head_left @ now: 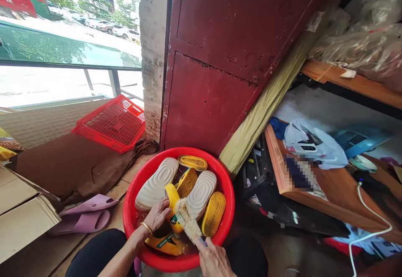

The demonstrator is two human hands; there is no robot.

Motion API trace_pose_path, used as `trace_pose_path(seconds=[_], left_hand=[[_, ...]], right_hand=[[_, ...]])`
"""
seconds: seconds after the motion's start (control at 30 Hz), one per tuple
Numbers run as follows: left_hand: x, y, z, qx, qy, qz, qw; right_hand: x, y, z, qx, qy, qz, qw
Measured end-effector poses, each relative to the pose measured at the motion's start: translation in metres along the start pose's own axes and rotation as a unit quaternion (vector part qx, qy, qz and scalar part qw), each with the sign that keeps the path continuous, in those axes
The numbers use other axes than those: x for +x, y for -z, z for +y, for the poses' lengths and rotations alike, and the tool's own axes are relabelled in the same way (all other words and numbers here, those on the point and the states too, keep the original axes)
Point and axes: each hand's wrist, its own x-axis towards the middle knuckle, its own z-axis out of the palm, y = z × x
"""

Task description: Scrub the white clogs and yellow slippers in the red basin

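My left hand (158, 217), with a bracelet at the wrist, grips a yellow slipper (172, 196) over a red basin (129, 201). My right hand (214, 258) is closed around the handle of a scrub brush (187, 220), its pale bristles against or right beside that slipper. Around them in the basin lie a large white-soled shoe (158, 182), another white-soled shoe (202, 192) and yellow slippers, one of them (214, 214) sole up at the right. Another yellow slipper (166, 244) sits low in dark water near my left wrist.
Pink slippers (91, 221) and flattened cardboard (25, 210) lie to the left, with a red plastic crate (113, 122) behind. A dark red metal door (213, 101) rises beyond the basin. Wooden shelves (336, 185) holding bags stand at the right.
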Motion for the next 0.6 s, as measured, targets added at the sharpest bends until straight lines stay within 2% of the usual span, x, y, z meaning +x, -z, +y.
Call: trace_pose_path(seconds=[0.03, 0.1, 0.23, 0.33, 0.4, 0.47, 0.53, 0.6], left_hand=[[-0.001, -0.003, 0.002, 0.002, 0.0, 0.002, 1.0], [-0.003, -0.007, 0.005, 0.007, -0.019, 0.0, 1.0], [-0.014, -0.006, 0.009, 0.027, -0.056, -0.006, 0.998], [-0.021, -0.002, 0.005, 0.016, -0.033, 0.004, 0.999], [-0.023, -0.002, -0.002, -0.01, 0.004, 0.037, 0.999], [-0.022, -0.003, -0.011, -0.047, 0.038, 0.084, 0.995], [-0.018, -0.005, -0.02, -0.097, 0.048, 0.126, 0.986], [-0.01, -0.004, -0.026, -0.132, 0.054, 0.144, 0.979]], right_hand=[[0.003, 0.001, -0.001, -0.001, 0.003, -0.005, 1.0], [0.027, 0.008, -0.015, -0.006, 0.012, -0.015, 1.0], [0.102, 0.038, -0.055, 0.021, 0.024, -0.016, 0.999], [0.135, 0.051, -0.062, 0.066, -0.018, 0.019, 0.997], [0.137, 0.049, -0.053, 0.089, -0.058, 0.032, 0.994], [0.127, 0.042, -0.039, 0.092, -0.075, 0.016, 0.993], [0.113, 0.034, -0.027, 0.084, -0.08, -0.009, 0.993], [0.101, 0.024, -0.021, 0.068, -0.082, -0.023, 0.994]])
